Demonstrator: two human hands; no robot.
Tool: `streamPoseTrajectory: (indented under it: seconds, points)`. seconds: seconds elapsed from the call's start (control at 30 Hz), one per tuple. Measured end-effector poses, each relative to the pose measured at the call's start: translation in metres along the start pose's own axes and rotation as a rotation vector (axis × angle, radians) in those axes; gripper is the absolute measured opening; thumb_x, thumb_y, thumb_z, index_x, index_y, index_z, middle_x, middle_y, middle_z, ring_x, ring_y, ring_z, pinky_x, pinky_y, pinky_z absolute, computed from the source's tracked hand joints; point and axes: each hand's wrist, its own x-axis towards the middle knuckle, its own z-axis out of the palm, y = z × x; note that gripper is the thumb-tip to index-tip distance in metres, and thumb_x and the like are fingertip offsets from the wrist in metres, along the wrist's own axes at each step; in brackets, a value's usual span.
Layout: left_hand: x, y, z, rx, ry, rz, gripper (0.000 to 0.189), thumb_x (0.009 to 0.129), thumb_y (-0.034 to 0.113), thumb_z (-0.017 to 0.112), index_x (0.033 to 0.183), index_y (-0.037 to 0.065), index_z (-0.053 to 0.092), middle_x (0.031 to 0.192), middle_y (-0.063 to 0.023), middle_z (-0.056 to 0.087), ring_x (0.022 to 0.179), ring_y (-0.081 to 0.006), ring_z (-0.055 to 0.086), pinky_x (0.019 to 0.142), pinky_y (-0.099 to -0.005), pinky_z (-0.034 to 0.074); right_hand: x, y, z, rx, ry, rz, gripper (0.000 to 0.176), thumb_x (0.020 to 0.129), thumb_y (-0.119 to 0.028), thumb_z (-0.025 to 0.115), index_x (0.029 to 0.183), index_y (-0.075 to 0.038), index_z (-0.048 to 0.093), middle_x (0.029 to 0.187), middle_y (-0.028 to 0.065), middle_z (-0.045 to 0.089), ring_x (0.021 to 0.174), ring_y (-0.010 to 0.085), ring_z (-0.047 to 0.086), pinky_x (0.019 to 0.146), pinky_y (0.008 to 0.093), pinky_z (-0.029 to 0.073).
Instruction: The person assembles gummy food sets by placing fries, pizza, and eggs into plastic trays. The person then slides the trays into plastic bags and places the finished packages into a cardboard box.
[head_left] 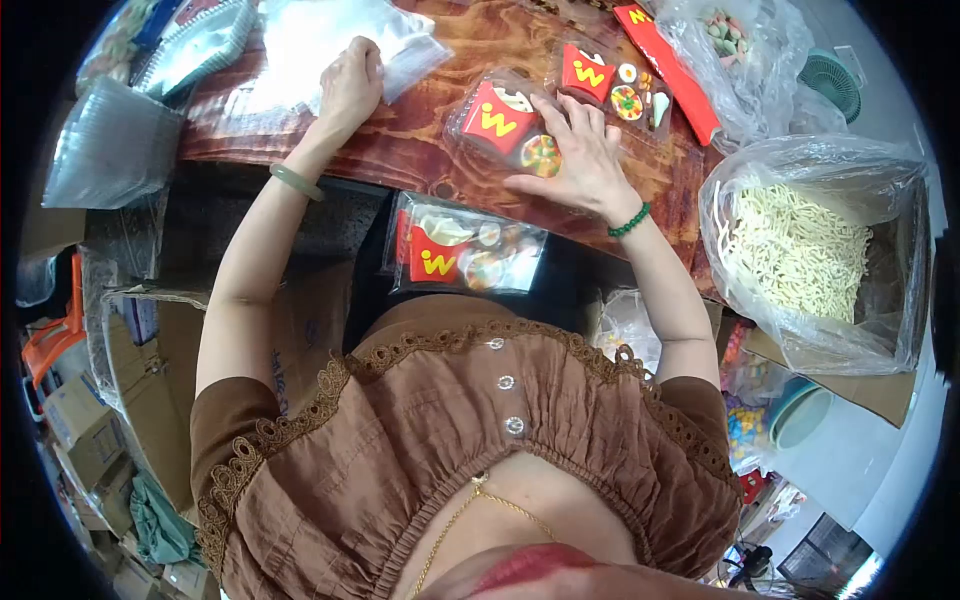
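My left hand (pixel 352 82) rests at the edge of a pile of clear plastic bags (pixel 310 50), its fingers curled; what they hold, if anything, is hidden. With fingers spread, my right hand (pixel 585 155) lies over the right side of a clear package (pixel 470 125) holding a red carton with a yellow logo and a round toy food piece. Just behind it is a similar package (pixel 628 82) with several small toy foods. Another filled package (pixel 470 250) lies on my lap, below the table edge.
A plastic-lined box of pale noodle-like strips (pixel 800 250) stands at the right. Behind it are a clear bag of small pieces (pixel 728 35) and a green basket (pixel 830 85). Stacked clear trays (pixel 115 145) sit at the left of the wooden table (pixel 420 150).
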Motion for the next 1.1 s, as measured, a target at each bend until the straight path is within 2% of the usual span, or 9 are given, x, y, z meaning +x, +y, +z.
streamPoseTrajectory:
  seconds: [0.13,0.27,0.33,0.43,0.67,0.73,0.87,0.93,1.1]
  points:
    - [0.000,0.004,0.008,-0.038,0.021,0.025,0.019,0.095,0.024,0.055,0.104,0.008,0.053,0.072,-0.0134,0.065,0.066,-0.0321,0.065,0.060,-0.0419,0.050,0.005,-0.006,-0.004,0.026,-0.091,0.023,0.105,0.059,-0.074,0.070,0.143,-0.019,0.040,0.138,0.0200,0.040,0.123,0.0357,0.039,0.093,0.0477,0.033]
    - [0.002,0.022,-0.006,0.026,-0.111,0.080,0.023,0.096,0.029,0.054,0.104,0.007,0.054,0.070,-0.0133,0.064,0.064,-0.0324,0.065,0.057,-0.0394,0.050,0.009,-0.013,-0.003,0.015,-0.111,0.013,0.105,0.059,-0.072,0.071,0.143,-0.019,0.039,0.140,0.0218,0.038,0.125,0.0377,0.038,0.094,0.0492,0.032]
    - [0.003,0.023,-0.009,0.092,-0.229,0.221,0.025,0.095,0.030,0.054,0.107,0.008,0.054,0.073,-0.0149,0.065,0.068,-0.0335,0.066,0.061,-0.0412,0.051,0.012,-0.013,-0.001,0.027,-0.092,0.008,0.105,0.059,-0.072,0.071,0.144,-0.019,0.039,0.140,0.0219,0.038,0.125,0.0377,0.039,0.094,0.0494,0.032]
    - [0.005,0.012,-0.009,0.110,-0.126,0.379,0.024,0.094,0.029,0.054,0.105,0.008,0.056,0.075,-0.0157,0.065,0.071,-0.0345,0.065,0.064,-0.0434,0.051,0.018,-0.015,-0.002,0.042,-0.066,-0.011,0.104,0.060,-0.073,0.070,0.144,-0.019,0.039,0.141,0.0223,0.038,0.123,0.0376,0.039,0.095,0.0495,0.032]
    - [0.005,0.008,0.012,-0.074,0.012,0.122,0.024,0.093,0.030,0.055,0.099,0.007,0.059,0.077,-0.0167,0.066,0.072,-0.0376,0.065,0.065,-0.0466,0.051,0.030,-0.022,0.009,0.040,-0.026,-0.058,0.104,0.061,-0.073,0.069,0.145,-0.019,0.038,0.138,0.0204,0.041,0.120,0.0359,0.042,0.092,0.0474,0.033]
    - [0.009,0.028,-0.001,-0.090,-0.156,-0.067,0.026,0.092,0.031,0.058,0.099,0.006,0.058,0.078,-0.0171,0.067,0.072,-0.0368,0.066,0.064,-0.0462,0.051,0.030,-0.023,0.006,0.037,-0.041,-0.060,0.104,0.061,-0.071,0.070,0.145,-0.019,0.038,0.136,0.0198,0.042,0.119,0.0355,0.043,0.091,0.0470,0.033]
    - [0.006,0.029,-0.006,0.084,-0.139,0.065,0.030,0.091,0.034,0.060,0.096,0.004,0.060,0.079,-0.0174,0.068,0.070,-0.0346,0.067,0.061,-0.0428,0.051,0.026,-0.021,0.001,0.061,-0.047,-0.081,0.101,0.060,-0.073,0.069,0.143,-0.022,0.041,0.129,0.0176,0.046,0.113,0.0325,0.045,0.086,0.0441,0.034]
    - [0.004,0.025,-0.018,-0.034,-0.289,0.033,0.027,0.093,0.028,0.057,0.096,0.001,0.062,0.079,-0.0179,0.068,0.072,-0.0321,0.067,0.064,-0.0392,0.052,0.021,-0.021,-0.006,0.058,-0.025,-0.107,0.099,0.060,-0.070,0.071,0.142,-0.023,0.042,0.129,0.0173,0.045,0.112,0.0323,0.045,0.085,0.0442,0.034]
    - [0.000,0.015,-0.022,-0.264,-0.346,-0.013,0.020,0.090,0.015,0.057,0.100,-0.001,0.063,0.086,-0.0193,0.068,0.080,-0.0317,0.067,0.071,-0.0384,0.052,0.031,-0.031,-0.030,0.152,0.010,-0.227,0.094,0.060,-0.063,0.075,0.141,-0.027,0.043,0.127,0.0169,0.045,0.110,0.0321,0.046,0.086,0.0448,0.034]
